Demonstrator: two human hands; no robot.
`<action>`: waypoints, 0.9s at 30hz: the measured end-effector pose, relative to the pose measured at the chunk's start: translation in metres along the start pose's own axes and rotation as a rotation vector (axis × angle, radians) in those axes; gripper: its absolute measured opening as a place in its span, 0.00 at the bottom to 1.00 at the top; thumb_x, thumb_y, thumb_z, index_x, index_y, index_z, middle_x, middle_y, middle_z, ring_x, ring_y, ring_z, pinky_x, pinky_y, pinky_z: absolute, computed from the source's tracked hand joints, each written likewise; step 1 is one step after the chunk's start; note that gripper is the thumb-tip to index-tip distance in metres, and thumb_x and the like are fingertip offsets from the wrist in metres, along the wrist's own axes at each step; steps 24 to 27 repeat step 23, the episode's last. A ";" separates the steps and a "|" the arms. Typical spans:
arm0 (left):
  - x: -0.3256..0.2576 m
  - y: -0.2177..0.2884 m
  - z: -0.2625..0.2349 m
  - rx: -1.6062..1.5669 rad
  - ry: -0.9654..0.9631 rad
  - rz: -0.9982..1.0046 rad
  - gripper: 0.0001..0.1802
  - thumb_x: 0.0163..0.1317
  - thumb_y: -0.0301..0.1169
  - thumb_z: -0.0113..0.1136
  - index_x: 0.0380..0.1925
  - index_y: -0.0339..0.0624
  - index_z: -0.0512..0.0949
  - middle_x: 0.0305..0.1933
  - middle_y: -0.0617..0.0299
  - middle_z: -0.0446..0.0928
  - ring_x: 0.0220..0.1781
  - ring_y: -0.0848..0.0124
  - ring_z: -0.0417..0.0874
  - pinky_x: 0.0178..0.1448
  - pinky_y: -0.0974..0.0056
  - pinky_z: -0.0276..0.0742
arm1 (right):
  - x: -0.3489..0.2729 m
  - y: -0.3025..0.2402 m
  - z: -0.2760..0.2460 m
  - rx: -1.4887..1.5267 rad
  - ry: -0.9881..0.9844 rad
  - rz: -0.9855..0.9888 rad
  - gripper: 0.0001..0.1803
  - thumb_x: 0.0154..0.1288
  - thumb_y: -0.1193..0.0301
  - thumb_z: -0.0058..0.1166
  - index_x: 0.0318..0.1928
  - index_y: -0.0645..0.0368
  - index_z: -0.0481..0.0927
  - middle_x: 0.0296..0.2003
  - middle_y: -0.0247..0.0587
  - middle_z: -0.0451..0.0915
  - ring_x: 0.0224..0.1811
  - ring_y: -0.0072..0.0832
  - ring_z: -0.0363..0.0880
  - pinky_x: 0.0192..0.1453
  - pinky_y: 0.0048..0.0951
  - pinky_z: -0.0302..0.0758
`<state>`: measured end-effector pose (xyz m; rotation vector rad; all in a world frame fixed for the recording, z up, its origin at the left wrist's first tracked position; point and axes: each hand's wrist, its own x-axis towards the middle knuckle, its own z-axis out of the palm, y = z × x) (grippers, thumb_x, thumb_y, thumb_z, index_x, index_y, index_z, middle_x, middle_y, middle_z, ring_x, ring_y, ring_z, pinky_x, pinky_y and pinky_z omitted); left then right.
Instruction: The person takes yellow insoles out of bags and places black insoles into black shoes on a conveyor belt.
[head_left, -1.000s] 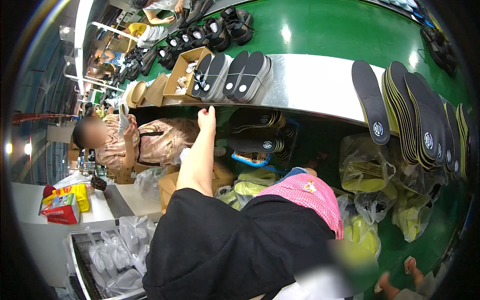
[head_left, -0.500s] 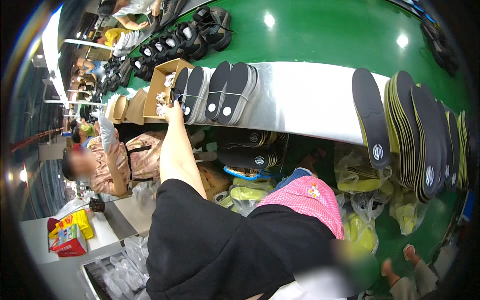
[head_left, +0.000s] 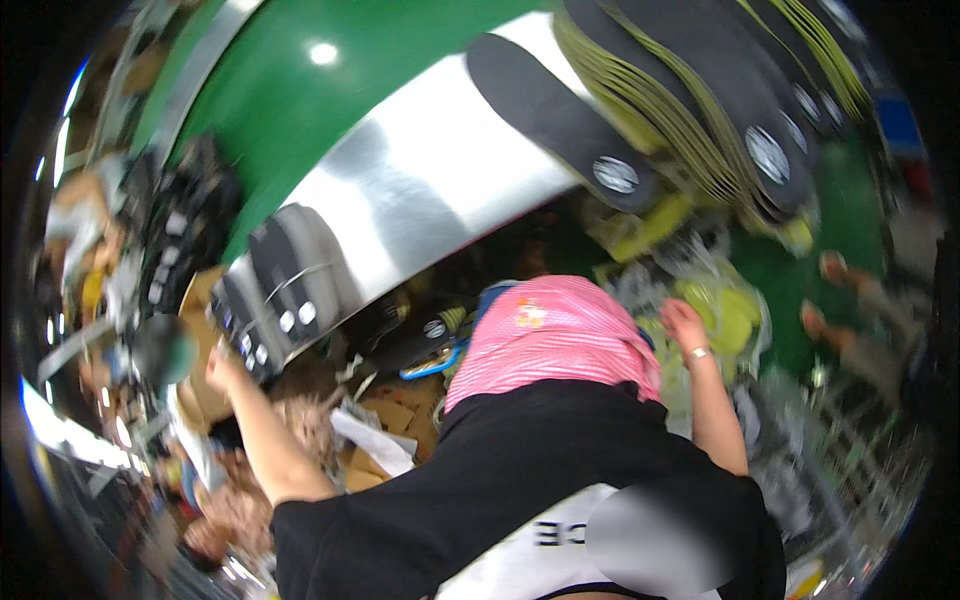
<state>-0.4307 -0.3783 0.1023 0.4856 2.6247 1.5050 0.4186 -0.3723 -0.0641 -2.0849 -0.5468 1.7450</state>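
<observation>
My left hand (head_left: 222, 370) is at the far left end of the metal bench (head_left: 400, 180), beside an open cardboard box (head_left: 200, 395). Its fingers are curled in, and blur hides what they hold, if anything. Close to it, tied stacks of dark insoles (head_left: 285, 275) lie on the bench. My right hand (head_left: 684, 326) hangs to the right of the pink checked apron (head_left: 555, 335), fingers loosely apart and holding nothing. Behind it are clear plastic bags of yellow-green insoles (head_left: 725, 315).
Fanned stacks of black insoles with yellow-green undersides (head_left: 690, 100) cover the bench's right end, one single insole (head_left: 555, 115) beside them. Dark shoes (head_left: 185, 225) line the green surface at the far left. Below the bench sits a blue-rimmed basket (head_left: 432, 366). Another person's legs (head_left: 850, 320) are at the right.
The view has turned, so the bench now slants up to the right. My right hand has come into view. My left hand stays by the box; the dark object seen at its fingers is no longer distinguishable.
</observation>
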 end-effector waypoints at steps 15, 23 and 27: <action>-0.575 0.065 0.242 0.491 -1.646 0.615 0.16 0.54 0.27 0.54 0.44 0.36 0.69 0.41 0.53 0.73 0.44 0.63 0.74 0.50 0.64 0.68 | -0.015 0.235 0.068 -0.079 0.258 -0.040 0.10 0.57 0.69 0.49 0.36 0.61 0.75 0.31 0.48 0.78 0.34 0.36 0.77 0.39 0.29 0.72; -0.712 -0.078 0.486 0.464 -1.593 -0.103 0.20 0.59 0.32 0.51 0.52 0.40 0.64 0.49 0.57 0.69 0.44 0.67 0.73 0.48 0.64 0.70 | 0.034 0.301 0.126 -0.244 0.274 -0.046 0.21 0.53 0.63 0.53 0.48 0.52 0.68 0.46 0.49 0.70 0.47 0.48 0.66 0.52 0.49 0.64; -0.712 -0.078 0.486 0.464 -1.593 -0.103 0.20 0.59 0.32 0.51 0.52 0.40 0.64 0.49 0.57 0.69 0.44 0.67 0.73 0.48 0.64 0.70 | 0.034 0.301 0.126 -0.244 0.274 -0.046 0.21 0.53 0.63 0.53 0.48 0.52 0.68 0.46 0.49 0.70 0.47 0.48 0.66 0.52 0.49 0.64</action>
